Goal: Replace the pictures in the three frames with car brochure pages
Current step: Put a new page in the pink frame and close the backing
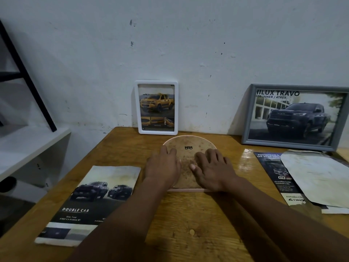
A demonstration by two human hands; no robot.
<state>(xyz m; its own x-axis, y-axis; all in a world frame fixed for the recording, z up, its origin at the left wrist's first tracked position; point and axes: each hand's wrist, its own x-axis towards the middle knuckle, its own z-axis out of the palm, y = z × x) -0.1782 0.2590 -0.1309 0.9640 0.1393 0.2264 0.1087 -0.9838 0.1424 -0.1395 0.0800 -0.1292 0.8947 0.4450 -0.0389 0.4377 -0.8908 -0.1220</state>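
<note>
An arch-topped pink frame (188, 143) lies face down on the wooden table (198, 224), its brown backing board up with a small black hanger. My left hand (163, 168) presses flat on the board's left side. My right hand (212, 170) rests flat on its right side. A white frame (156, 107) stands against the wall with a yellow pickup page in it. A grey frame (294, 116) leans at the right with a dark pickup page titled HILUX TRAVO.
A brochure page (90, 203) reading DOUBLE CAB lies at the left of the table. At the right lie a dark brochure strip (277, 176) and pale loose sheets (317, 176). A white shelf (28, 146) with a black bar stands at the far left.
</note>
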